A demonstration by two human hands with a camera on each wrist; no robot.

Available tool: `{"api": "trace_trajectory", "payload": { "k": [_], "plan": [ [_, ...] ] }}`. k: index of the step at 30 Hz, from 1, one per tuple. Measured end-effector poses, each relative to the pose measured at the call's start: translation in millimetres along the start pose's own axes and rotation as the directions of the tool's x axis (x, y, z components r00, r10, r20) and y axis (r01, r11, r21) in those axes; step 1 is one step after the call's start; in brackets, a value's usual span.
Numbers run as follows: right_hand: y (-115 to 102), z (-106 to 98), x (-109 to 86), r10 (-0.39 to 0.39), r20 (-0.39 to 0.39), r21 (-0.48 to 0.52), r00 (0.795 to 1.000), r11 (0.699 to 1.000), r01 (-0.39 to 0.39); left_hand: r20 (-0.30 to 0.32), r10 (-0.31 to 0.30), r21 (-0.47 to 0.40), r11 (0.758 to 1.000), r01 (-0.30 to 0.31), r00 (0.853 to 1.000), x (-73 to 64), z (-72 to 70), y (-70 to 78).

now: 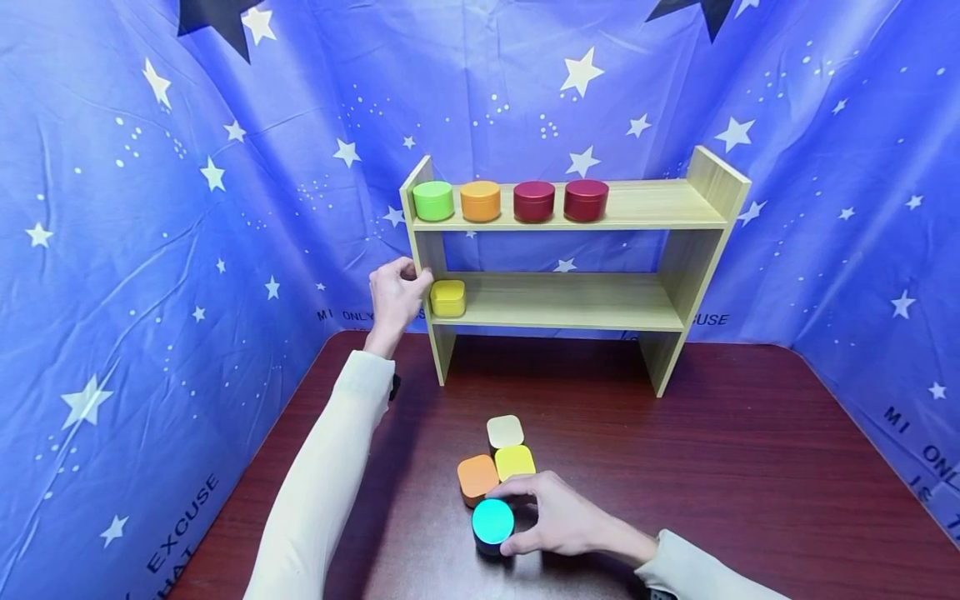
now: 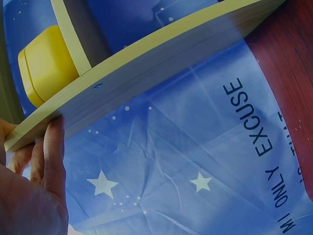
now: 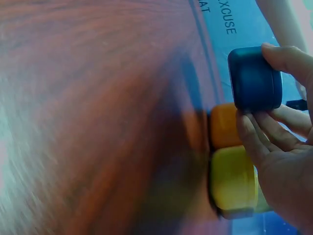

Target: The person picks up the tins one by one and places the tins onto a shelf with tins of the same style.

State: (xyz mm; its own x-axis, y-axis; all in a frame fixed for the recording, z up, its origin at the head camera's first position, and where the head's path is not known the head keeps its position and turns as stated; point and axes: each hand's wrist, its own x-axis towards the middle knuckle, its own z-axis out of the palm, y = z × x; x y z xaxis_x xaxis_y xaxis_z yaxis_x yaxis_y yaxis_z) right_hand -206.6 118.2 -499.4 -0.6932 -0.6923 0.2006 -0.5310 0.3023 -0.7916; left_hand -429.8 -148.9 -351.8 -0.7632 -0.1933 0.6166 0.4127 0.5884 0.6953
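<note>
My left hand (image 1: 397, 296) grips the left side panel (image 2: 122, 81) of a wooden two-tier shelf, fingers on its outer face. Just inside that panel, a yellow square tin (image 1: 448, 298) sits on the lower tier. Over the near part of the table, my right hand (image 1: 566, 517) holds a round blue tin (image 1: 492, 522) between thumb and fingers; its dark side (image 3: 255, 78) shows in the right wrist view. Close behind it are an orange square tin (image 1: 477, 478), a yellow square tin (image 1: 515, 462) and a cream square tin (image 1: 505, 431), grouped on the table.
Along the upper tier (image 1: 652, 200) stand a green round tin (image 1: 433, 201), an orange round tin (image 1: 480, 201) and two dark red round tins (image 1: 534, 202). A dark reddish table (image 1: 750, 467) carries the shelf. Blue star-printed cloth (image 1: 510, 75) encloses the back and sides.
</note>
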Motion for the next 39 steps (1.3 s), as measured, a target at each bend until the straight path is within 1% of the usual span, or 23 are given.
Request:
{"api": "trace_trajectory", "payload": {
  "k": [4,7,10,13,18,24,27,31,34,36,39],
  "plan": [
    [-2,-11,0.2,0.020,-0.007,0.063,1.000,0.998,-0.020,0.000,-0.002,0.006,1.000,0.002,1.000,-0.1,-0.4,0.3],
    [-3,-20,-0.2,0.024,-0.031,0.054,0.999,0.998,-0.023,0.003,-0.007,0.007,1.000,0.007,1.000,-0.3,-0.5,0.3],
    [-3,-31,-1.4,0.027,-0.065,0.011,0.998,1.000,-0.026,0.006,-0.008,0.000,1.000,0.008,1.000,-0.8,-0.6,0.2],
    [-2,-43,-2.4,0.037,-0.087,0.013,0.996,0.999,-0.036,0.004,-0.001,-0.002,1.000,0.001,1.000,-1.4,-0.5,-0.1],
    [-2,-62,-3.7,0.045,-0.120,-0.023,0.992,0.999,-0.048,0.000,0.001,0.010,1.000,-0.001,1.000,-1.2,-0.2,0.0],
    [-4,-83,-3.4,0.068,-0.153,-0.019,0.986,0.997,-0.072,0.000,-0.002,0.011,1.000,0.002,1.000,-0.4,-0.7,0.0],
    [-6,-93,-4.2,0.087,-0.172,-0.009,0.981,0.996,-0.090,0.004,-0.005,0.012,1.000,0.005,1.000,-0.3,-0.8,-0.3],
    [-8,-108,-5.3,0.104,-0.211,-0.050,0.972,0.992,-0.117,0.011,-0.004,0.004,1.000,0.004,1.000,0.0,-0.3,-0.5],
    [-9,-120,-5.5,0.102,-0.251,-0.108,0.963,0.985,-0.132,0.010,-0.005,0.002,1.000,0.005,1.000,0.0,-0.5,-0.1],
    [-10,-127,-5.6,0.102,-0.273,-0.122,0.957,0.983,-0.139,0.012,-0.005,-0.002,1.000,0.005,1.000,0.1,-0.9,0.1],
    [-13,-137,-5.8,0.101,-0.295,-0.116,0.950,0.983,-0.141,0.009,-0.001,-0.001,1.000,0.001,1.000,0.0,-1.3,0.5]
  ]
}}
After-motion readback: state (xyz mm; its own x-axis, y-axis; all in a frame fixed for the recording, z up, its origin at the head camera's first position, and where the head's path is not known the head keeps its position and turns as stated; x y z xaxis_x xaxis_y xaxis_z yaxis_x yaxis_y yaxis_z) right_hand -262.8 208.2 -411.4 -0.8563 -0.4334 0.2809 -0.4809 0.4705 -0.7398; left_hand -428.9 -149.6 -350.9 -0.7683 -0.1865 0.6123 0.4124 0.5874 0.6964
